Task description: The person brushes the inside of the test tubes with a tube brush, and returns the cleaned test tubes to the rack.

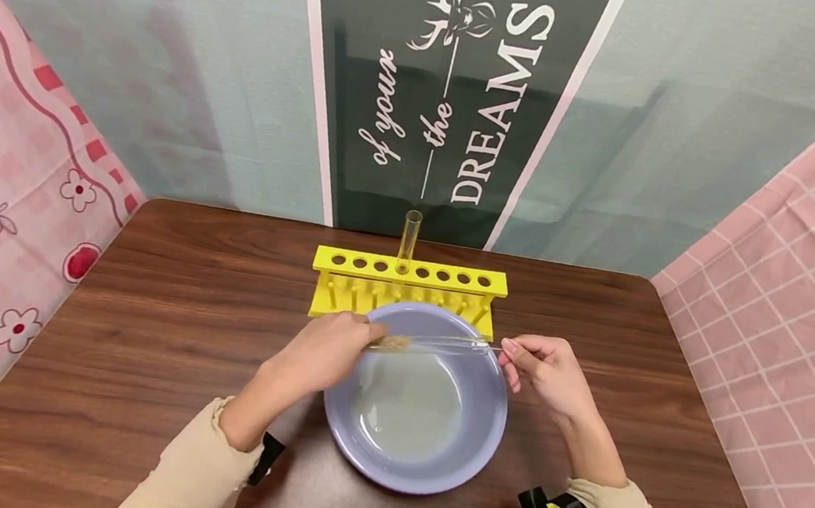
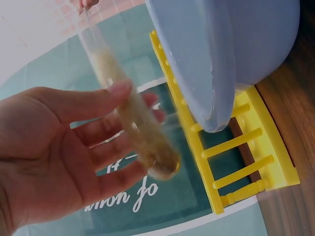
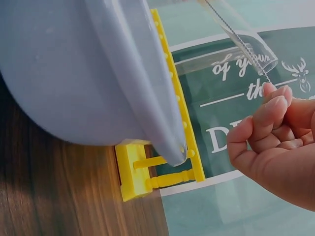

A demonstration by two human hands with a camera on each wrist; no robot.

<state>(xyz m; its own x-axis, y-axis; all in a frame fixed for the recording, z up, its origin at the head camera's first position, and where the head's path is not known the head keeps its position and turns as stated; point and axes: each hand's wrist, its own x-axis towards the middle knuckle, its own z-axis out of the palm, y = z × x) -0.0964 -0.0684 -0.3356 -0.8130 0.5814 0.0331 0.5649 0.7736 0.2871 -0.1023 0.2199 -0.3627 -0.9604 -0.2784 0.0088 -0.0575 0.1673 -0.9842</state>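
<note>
Head view: left hand grips 1 of 2 tubes, right hand pinches 1 brush; 1 basin, 1 rack.

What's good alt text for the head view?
A person's left-hand grip holds a clear tube with a brush inside over a lavender basin of liquid; the right-hand grip pinches the brush's thin handle. Behind, a yellow rack holds another tube upright.

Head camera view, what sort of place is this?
Perhaps a makeshift indoor spot for washing test tubes, rather than a proper laboratory: a yellow test tube rack stands just behind a lavender basin, with printed fabric hung beyond them.
</note>
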